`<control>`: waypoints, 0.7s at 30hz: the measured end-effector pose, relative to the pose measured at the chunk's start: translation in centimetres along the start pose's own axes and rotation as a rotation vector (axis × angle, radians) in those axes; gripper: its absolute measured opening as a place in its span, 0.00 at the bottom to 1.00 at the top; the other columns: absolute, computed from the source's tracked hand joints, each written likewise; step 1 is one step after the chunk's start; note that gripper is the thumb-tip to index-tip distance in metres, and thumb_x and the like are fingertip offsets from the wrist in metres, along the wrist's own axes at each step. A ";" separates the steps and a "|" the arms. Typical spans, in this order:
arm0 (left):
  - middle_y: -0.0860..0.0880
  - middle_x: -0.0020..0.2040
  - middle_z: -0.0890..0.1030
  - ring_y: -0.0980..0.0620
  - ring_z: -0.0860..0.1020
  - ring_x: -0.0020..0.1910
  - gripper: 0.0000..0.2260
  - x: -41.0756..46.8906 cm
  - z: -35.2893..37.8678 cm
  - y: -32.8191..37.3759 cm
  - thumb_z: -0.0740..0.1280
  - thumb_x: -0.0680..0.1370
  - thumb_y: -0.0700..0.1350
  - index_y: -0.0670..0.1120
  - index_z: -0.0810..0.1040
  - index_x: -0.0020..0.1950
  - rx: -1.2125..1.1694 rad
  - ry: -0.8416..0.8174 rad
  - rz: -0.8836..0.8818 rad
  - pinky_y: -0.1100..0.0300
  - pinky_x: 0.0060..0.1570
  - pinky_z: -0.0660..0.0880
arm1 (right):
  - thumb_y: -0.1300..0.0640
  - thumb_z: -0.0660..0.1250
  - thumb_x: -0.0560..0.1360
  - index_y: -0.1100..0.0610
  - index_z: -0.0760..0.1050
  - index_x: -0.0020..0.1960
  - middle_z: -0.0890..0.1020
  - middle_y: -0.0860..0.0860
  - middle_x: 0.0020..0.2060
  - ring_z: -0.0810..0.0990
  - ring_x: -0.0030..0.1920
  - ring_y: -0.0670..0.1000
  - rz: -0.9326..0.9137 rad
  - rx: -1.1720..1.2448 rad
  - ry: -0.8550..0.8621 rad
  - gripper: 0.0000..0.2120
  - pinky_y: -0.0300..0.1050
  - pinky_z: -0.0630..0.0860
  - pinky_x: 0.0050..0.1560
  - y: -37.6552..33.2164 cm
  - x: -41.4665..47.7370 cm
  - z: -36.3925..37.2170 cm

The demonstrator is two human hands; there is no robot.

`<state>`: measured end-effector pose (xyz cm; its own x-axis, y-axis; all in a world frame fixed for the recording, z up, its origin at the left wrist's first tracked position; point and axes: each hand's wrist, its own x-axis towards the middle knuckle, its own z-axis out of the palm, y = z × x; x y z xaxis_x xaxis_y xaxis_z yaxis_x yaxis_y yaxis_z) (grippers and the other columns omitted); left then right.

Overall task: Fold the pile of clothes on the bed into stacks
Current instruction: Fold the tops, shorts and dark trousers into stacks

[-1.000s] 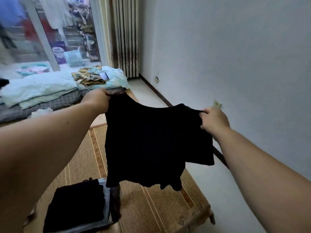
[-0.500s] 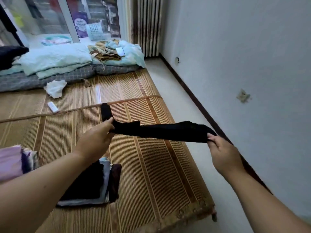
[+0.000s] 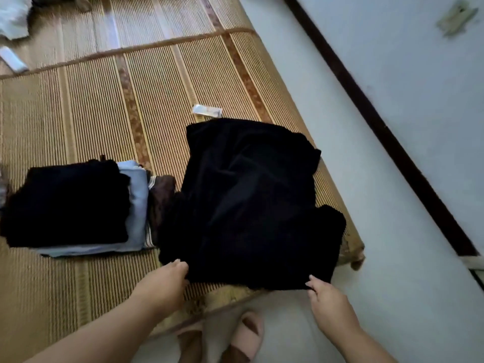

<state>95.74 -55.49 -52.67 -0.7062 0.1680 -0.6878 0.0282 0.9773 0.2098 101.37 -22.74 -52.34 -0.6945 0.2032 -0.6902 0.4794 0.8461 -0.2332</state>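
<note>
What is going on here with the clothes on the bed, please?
A person is folding laundry. The left hand and right hand hold the near edge of a black garment, which lies spread on the woven mat, not yet folded. A folded stack sits just to its left.

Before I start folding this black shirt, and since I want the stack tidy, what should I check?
1. Black shirt lying on the mat: ok.
2. Cloth smooth: not ok, creases cross the middle.
3. Left hand and right hand at the near hem: ok.
4. Shirt clear of the folded stack: not ok, its left edge reaches the stack.
5. Small wrapper clear of the far edge: cannot tell.
</note>
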 end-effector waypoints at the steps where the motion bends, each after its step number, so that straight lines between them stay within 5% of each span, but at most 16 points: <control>1: 0.53 0.55 0.77 0.51 0.78 0.54 0.01 -0.2 0.6 0.1 0.59 0.78 0.48 0.52 0.69 0.48 -0.005 -0.039 -0.048 0.57 0.49 0.74 | 0.57 0.55 0.82 0.52 0.71 0.70 0.70 0.46 0.72 0.70 0.69 0.49 0.029 0.039 -0.015 0.18 0.37 0.65 0.63 0.5 0.1 0.8; 4: 0.57 0.46 0.78 0.55 0.75 0.43 0.08 -0.2 1.5 0.2 0.57 0.72 0.53 0.54 0.73 0.43 -0.078 0.043 -0.200 0.56 0.42 0.69 | 0.59 0.58 0.79 0.50 0.75 0.66 0.78 0.50 0.63 0.76 0.60 0.52 0.140 0.177 0.088 0.18 0.42 0.71 0.53 1.1 0.6 1.7; 7: 0.53 0.61 0.77 0.51 0.74 0.61 0.14 1.7 1.6 -0.2 0.62 0.75 0.52 0.53 0.77 0.58 -0.163 0.379 -0.257 0.53 0.56 0.71 | 0.56 0.62 0.78 0.53 0.76 0.64 0.79 0.55 0.54 0.77 0.48 0.54 0.221 0.360 0.377 0.15 0.45 0.71 0.45 1.4 3.0 0.7; 10: 0.40 0.69 0.71 0.40 0.68 0.69 0.25 5.1 0.7 -0.4 0.69 0.75 0.49 0.42 0.70 0.70 -0.390 0.529 -0.399 0.46 0.68 0.65 | 0.53 0.64 0.78 0.58 0.72 0.68 0.78 0.59 0.59 0.76 0.57 0.59 0.328 0.574 0.468 0.19 0.50 0.72 0.56 1.8 7.4 -1.0; 14: 0.39 0.64 0.76 0.35 0.74 0.63 0.33 8.3 -0.3 -1.5 0.71 0.72 0.59 0.43 0.68 0.70 -0.625 0.593 -0.657 0.42 0.60 0.72 | 0.47 0.70 0.74 0.62 0.71 0.67 0.76 0.61 0.64 0.74 0.63 0.64 0.553 0.746 0.392 0.28 0.58 0.72 0.65 2.6 12.3 -2.6; 17: 0.44 0.48 0.82 0.41 0.79 0.47 0.18 9.4 -0.4 -1.8 0.68 0.74 0.58 0.45 0.78 0.54 -0.644 0.544 -0.648 0.52 0.45 0.73 | 0.54 0.75 0.70 0.62 0.77 0.56 0.81 0.61 0.54 0.81 0.52 0.63 0.560 0.990 0.310 0.19 0.59 0.79 0.56 2.9 13.5 -2.9; 19: 0.49 0.36 0.77 0.44 0.76 0.38 0.11 9.5 -0.8 -1.3 0.67 0.76 0.53 0.48 0.74 0.38 -0.696 0.568 -0.617 0.53 0.38 0.67 | 0.57 0.73 0.71 0.61 0.77 0.57 0.82 0.60 0.52 0.82 0.49 0.61 0.552 1.091 0.311 0.16 0.57 0.80 0.53 3.0 13.1 -3.2; 21: 0.46 0.44 0.80 0.39 0.78 0.51 0.10 9.2 -0.9 -1.3 0.66 0.77 0.54 0.47 0.78 0.45 -0.822 0.571 -0.607 0.50 0.45 0.71 | 0.58 0.70 0.72 0.58 0.75 0.62 0.81 0.58 0.53 0.82 0.49 0.60 0.537 1.277 0.388 0.19 0.55 0.81 0.51 2.9 11.8 -3.6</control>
<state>88.53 -55.31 -58.65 -0.6677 -0.5843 -0.4613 -0.7413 0.4647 0.4844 92.67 -16.07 -58.66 -0.2790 0.6449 -0.7115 0.7249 -0.3444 -0.5965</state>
